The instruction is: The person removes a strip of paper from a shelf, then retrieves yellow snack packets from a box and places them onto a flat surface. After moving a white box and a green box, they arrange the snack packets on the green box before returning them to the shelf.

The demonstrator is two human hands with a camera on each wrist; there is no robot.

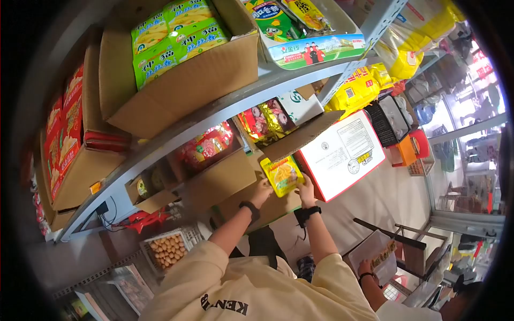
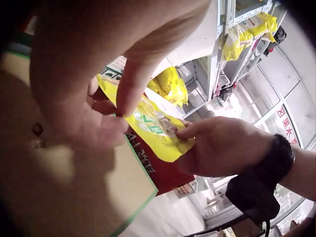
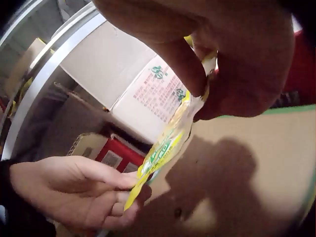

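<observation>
– Packet, yellow and flat, printed on its face. Where exactly?
– In the middle of the scene, between both hands, above a brown carton with a green edge and just to the left of a white box with red edges.
– And at the left edge?
– Pinched there by the left hand, thumb and fingers brought narrow on it.
– At the right edge?
– Pinched as well, by the right hand, thumb laid against a printed face. Around the wrists, black bands.
– Farther off?
– On the upper shelf, at far left, a brown box full of green packets. Left of that, red packets in another box. At far right, past the white box, yellow bags and, just nearer, a black basket.
– And nearer?
– At near left, low down, eggs in a white basket. At near right, another person's hand beside a clear bag; grip too small to tell.
</observation>
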